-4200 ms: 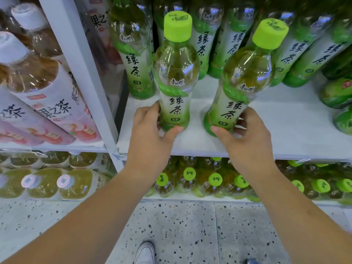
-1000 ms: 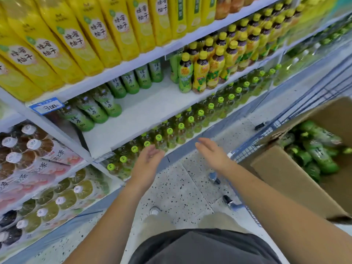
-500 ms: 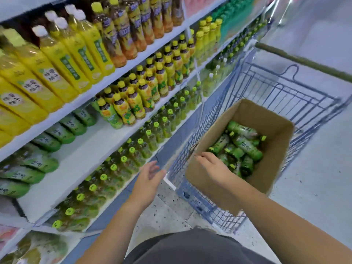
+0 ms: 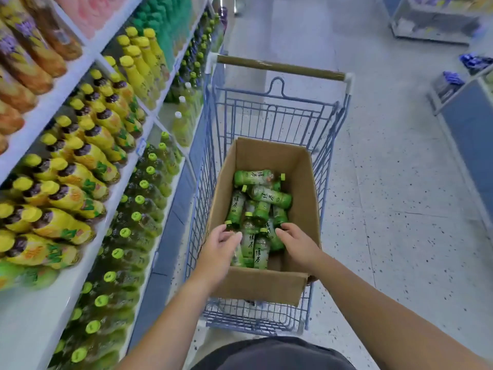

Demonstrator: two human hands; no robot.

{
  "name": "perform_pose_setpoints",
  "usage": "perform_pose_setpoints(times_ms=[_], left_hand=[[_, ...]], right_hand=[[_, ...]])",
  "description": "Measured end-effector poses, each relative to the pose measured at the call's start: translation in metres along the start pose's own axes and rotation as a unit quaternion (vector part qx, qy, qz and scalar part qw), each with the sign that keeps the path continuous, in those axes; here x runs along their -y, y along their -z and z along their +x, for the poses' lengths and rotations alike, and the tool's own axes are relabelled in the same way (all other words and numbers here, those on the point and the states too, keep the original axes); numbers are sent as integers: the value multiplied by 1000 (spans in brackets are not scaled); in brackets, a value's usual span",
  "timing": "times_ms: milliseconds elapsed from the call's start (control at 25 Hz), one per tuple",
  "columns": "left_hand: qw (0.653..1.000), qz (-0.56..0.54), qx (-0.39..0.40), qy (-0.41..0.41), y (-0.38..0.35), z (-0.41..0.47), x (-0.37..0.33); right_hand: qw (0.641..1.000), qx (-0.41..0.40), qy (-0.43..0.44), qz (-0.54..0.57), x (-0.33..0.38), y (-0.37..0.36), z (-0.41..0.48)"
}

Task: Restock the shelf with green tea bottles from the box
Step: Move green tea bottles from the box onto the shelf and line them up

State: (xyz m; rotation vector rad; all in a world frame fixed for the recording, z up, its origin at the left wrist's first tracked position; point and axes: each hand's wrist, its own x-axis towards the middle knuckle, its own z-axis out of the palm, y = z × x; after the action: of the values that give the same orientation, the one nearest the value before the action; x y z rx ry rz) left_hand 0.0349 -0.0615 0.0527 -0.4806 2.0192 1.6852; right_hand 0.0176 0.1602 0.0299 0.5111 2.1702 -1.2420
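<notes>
Two hands, left [image 4: 218,245] and right [image 4: 297,243], open, empty, flanking green tea bottles [image 4: 257,217] heaped in box [image 4: 266,285]. Nearest bottles lie between hands, caps pointing away; both hands equally close.

Both bare forearms reach forward and down from the bottom of the view, converging slightly. The left hand [image 4: 218,248] is palm-down with fingers loosely curled and spread, thumb turned inward toward the other hand. The right hand [image 4: 298,243] lies just beside it, level with it, palm-down, fingers extended and slightly bent. Neither hand visibly grips anything.
</notes>
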Motion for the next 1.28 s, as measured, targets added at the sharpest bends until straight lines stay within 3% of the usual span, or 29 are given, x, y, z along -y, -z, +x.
perform_pose_setpoints(times_ms=[160, 280, 640, 840, 1080, 1280], left_hand=[[995, 59, 79, 32, -11, 53, -6], [990, 88, 85, 75, -20, 83, 6], [963, 128, -1, 239, -63, 180, 81], [929, 163, -19, 333, -79, 222, 120], [906, 222, -66, 354, -81, 253, 162], [894, 274, -68, 348, -81, 256, 172]], right_hand=[[996, -69, -52, 21, -11, 1, 16], [994, -73, -80, 35, -21, -6, 38], [988, 12, -148, -43, -72, -38, 162], [978, 37, -187, -79, -111, -62, 222], [970, 30, -240, -1, -150, -97, 253], [959, 11, -272, -76, -156, -104, 249]])
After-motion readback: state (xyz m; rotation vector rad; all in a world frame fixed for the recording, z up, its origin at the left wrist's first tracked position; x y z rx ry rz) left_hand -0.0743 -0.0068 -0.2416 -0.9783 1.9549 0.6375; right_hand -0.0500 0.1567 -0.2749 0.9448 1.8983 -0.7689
